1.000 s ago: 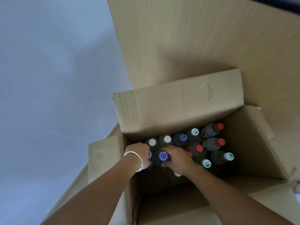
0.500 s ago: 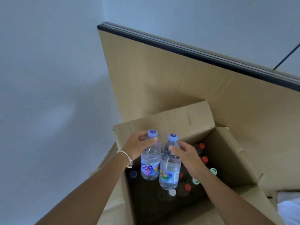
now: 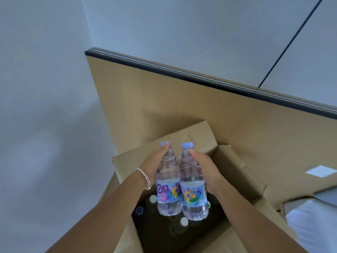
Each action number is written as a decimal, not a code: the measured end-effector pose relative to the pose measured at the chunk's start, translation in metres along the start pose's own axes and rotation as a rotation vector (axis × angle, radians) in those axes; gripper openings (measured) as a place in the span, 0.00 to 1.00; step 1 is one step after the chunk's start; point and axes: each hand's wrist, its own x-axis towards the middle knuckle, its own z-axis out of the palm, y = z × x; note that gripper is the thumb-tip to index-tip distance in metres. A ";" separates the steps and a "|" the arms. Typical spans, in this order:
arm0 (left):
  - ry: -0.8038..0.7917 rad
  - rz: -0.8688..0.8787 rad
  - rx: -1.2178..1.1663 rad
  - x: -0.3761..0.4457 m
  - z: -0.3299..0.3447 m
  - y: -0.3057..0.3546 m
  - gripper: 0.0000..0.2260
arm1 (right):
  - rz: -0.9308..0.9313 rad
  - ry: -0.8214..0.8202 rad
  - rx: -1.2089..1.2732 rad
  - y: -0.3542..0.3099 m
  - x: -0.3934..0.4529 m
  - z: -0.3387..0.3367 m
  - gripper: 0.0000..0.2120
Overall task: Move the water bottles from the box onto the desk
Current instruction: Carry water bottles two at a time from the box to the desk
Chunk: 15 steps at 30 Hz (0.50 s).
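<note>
Two clear water bottles with lilac caps and colourful labels hang upright, side by side, above the open cardboard box (image 3: pixel 237 167). My left hand (image 3: pixel 153 166) grips the left bottle (image 3: pixel 167 181) around its shoulder. My right hand (image 3: pixel 206 170) grips the right bottle (image 3: pixel 193 187) the same way. Deep in the dark box I make out the caps of several more bottles (image 3: pixel 183 221). The desk's wooden side panel (image 3: pixel 164 99) rises behind the box, its dark top edge (image 3: pixel 200 74) above; the desktop itself is hidden.
The box's far flap (image 3: pixel 175 139) leans against the desk panel. A grey floor (image 3: pixel 45 125) spreads to the left. A white cloth-like thing (image 3: pixel 313 220) lies at the lower right by another flap.
Both hands gripped a bottle down inside the box, then lifted the two bottles up and out. They now sit higher and nearer to me, and my view has tilted upward.
</note>
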 end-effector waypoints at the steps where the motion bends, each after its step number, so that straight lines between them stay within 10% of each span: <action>1: -0.008 -0.011 0.016 -0.004 0.003 0.003 0.19 | -0.001 0.006 -0.004 -0.006 -0.007 0.002 0.13; 15: -0.407 0.061 0.275 -0.058 0.065 0.048 0.23 | -0.133 0.113 -0.027 -0.041 -0.103 -0.001 0.14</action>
